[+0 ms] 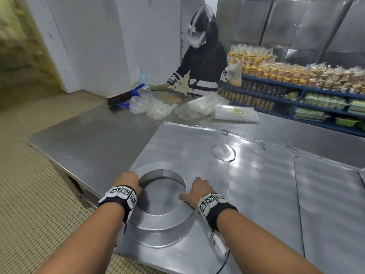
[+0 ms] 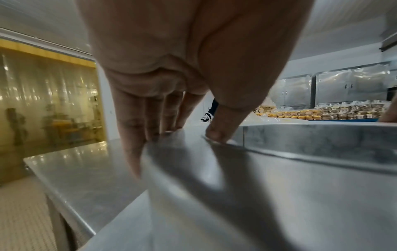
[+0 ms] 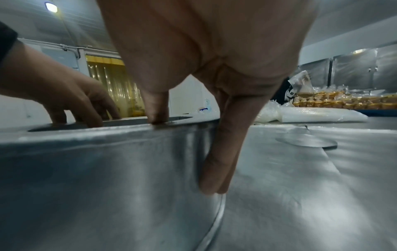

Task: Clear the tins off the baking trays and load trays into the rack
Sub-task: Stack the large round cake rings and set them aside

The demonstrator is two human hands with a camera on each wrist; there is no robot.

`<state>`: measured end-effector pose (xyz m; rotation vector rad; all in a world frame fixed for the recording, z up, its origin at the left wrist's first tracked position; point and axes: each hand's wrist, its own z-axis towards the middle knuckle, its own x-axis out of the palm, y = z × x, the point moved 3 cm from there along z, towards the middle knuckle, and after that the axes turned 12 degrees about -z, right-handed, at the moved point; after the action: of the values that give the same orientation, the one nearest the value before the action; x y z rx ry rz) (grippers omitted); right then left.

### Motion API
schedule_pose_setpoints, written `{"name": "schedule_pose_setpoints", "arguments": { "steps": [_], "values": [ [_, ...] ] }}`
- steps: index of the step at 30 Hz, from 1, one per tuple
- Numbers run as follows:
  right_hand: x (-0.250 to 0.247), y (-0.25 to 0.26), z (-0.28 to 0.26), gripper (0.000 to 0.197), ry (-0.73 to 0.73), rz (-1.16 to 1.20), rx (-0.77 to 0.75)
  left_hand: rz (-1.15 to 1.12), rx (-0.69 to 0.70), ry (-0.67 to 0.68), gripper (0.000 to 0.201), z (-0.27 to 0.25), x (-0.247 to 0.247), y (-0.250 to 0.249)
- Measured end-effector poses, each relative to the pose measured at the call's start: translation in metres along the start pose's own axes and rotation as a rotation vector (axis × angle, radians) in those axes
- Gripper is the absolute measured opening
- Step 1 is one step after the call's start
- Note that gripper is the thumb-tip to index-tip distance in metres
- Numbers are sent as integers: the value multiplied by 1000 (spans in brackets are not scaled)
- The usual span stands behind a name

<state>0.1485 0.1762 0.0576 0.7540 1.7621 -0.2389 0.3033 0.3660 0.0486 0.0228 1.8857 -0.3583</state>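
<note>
A round, open metal tin (image 1: 164, 228) stands on the near-left baking tray (image 1: 187, 143), close to its front edge. My left hand (image 1: 129, 181) grips the tin's left rim: the thumb (image 2: 217, 135) sits on the rim, and the fingers (image 2: 133, 135) run down the outside. My right hand (image 1: 197, 189) holds the right rim, with its thumb (image 3: 159, 118) on top of the edge and its fingers (image 3: 212, 183) pressed down the tin's outer wall (image 3: 107, 178). A flat round metal disc (image 1: 222, 151) lies farther back on the same tray.
More trays (image 1: 325, 184) lie to the right on the steel table (image 1: 88, 139), whose left edge drops to tiled floor. Across the table another person (image 1: 201, 62) works among plastic bags (image 1: 158, 109) and a brush (image 1: 122, 96). Shelves of packed bread (image 1: 296, 76) stand at the back right.
</note>
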Motion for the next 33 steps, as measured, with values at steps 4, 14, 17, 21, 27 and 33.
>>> {"name": "schedule_pose_setpoints", "arguments": {
  "steps": [4,14,17,21,27,33],
  "values": [
    [-2,-3,5,72,-25,49,64,-11,-13,-5,37,3,-11,-5],
    [-64,-87,-16,75,-262,107,198,-303,152,10,50,-15,-17,-93],
    [-80,-130,-36,70,-342,124,240,-497,211,71,58,-24,-12,-132],
    [-99,-189,-74,60,-478,157,275,-695,153,222,91,-38,2,-191],
    [-112,-286,-129,53,-606,289,292,-1016,116,500,50,-89,37,-285],
    [-120,-379,-188,38,-815,796,370,-1150,142,652,22,-159,63,-364]
  ]
}}
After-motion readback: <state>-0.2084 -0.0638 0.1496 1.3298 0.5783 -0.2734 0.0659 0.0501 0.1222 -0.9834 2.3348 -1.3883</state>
